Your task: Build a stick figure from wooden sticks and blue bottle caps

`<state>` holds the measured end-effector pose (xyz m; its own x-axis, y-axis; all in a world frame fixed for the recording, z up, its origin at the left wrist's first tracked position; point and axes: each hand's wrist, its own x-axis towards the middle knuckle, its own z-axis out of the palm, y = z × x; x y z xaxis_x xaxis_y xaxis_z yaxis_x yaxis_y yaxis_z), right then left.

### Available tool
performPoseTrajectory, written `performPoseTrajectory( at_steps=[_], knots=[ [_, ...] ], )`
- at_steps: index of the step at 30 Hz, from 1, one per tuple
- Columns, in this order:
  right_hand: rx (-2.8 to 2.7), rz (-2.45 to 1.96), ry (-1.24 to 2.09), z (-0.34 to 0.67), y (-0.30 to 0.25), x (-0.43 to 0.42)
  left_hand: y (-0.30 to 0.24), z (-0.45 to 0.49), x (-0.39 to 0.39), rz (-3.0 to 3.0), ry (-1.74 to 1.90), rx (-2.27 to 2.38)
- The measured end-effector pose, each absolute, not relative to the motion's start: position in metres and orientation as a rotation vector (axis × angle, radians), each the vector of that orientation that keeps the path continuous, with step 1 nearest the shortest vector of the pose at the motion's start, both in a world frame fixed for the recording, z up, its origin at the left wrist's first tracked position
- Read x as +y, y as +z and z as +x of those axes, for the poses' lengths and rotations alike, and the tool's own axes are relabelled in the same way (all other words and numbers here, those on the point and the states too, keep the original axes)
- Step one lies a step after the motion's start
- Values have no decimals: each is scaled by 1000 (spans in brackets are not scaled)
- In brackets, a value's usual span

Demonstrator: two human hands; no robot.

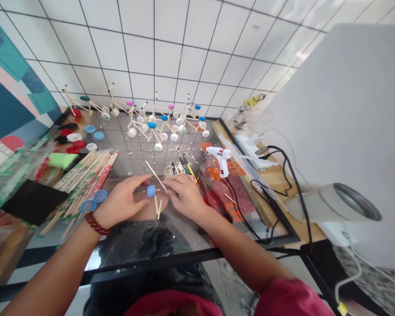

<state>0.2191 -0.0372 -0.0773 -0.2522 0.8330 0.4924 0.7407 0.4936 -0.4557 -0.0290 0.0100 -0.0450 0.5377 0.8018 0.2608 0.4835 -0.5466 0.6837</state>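
Note:
My left hand (pixel 123 201) pinches a small blue bottle cap (pixel 150 190) between thumb and fingers, low over the glass table (pixel 171 245). My right hand (pixel 184 195) is closed just right of the cap, its fingers on thin wooden sticks (pixel 158 206) that run out from the cap. One stick (pixel 154 174) slants up and away from my fingertips. A red bead bracelet sits on my left wrist.
Several stick-and-cap models (pixel 158 123) stand at the back by the tiled wall. A bundle of wrapped chopsticks (pixel 82 182) and loose caps (pixel 94 201) lie left. A white glue gun (pixel 220 158), its black cable, pliers (pixel 187 164) and a power strip lie right.

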Motion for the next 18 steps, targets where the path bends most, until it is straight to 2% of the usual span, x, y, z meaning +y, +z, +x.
performPoseTrajectory(
  at_steps=[10, 18],
  knots=[
    [-2082, -1297, 138, 221, -73, -42, -51, -32, 11, 2222, 760, 1109],
    [-2052, -1347, 170, 215, -60, -46, -60, -29, 9, 2281, 923, 1407]
  ],
)
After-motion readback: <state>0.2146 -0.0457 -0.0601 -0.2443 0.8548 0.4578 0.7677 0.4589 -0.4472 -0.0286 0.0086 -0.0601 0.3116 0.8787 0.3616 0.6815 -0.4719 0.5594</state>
